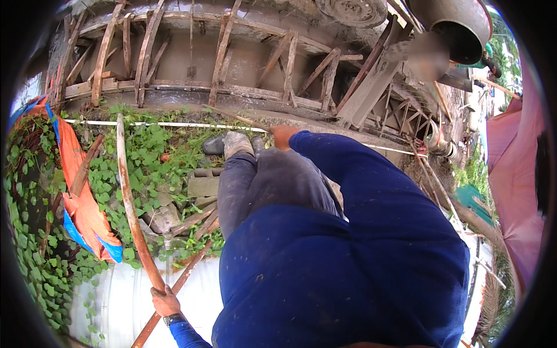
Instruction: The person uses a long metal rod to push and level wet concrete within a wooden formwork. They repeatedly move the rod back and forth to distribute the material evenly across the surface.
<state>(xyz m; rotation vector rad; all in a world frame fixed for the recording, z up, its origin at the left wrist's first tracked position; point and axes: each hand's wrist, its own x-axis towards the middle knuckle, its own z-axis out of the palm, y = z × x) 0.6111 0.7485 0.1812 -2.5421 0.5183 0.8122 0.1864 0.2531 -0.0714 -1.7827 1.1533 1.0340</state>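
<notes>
My left hand (165, 301), with a watch on the wrist, is closed around a long brown wooden pole (130, 203) that rises past the green plants toward the white string line (174, 124). At the end of its blue sleeve, my right hand (282, 137) reaches forward and grips the near end of a thin stick (238, 118), which points left over the edge of the wooden formwork (220, 87). My muddy boots (235, 143) stand just below that edge.
A second reddish pole (185, 275) leans beside the left hand over a white corrugated sheet (127, 296). An orange and blue tarp (81, 197) and concrete blocks (200, 185) lie among the weeds. A mixer drum (458, 26) and another person (426, 55) are at upper right.
</notes>
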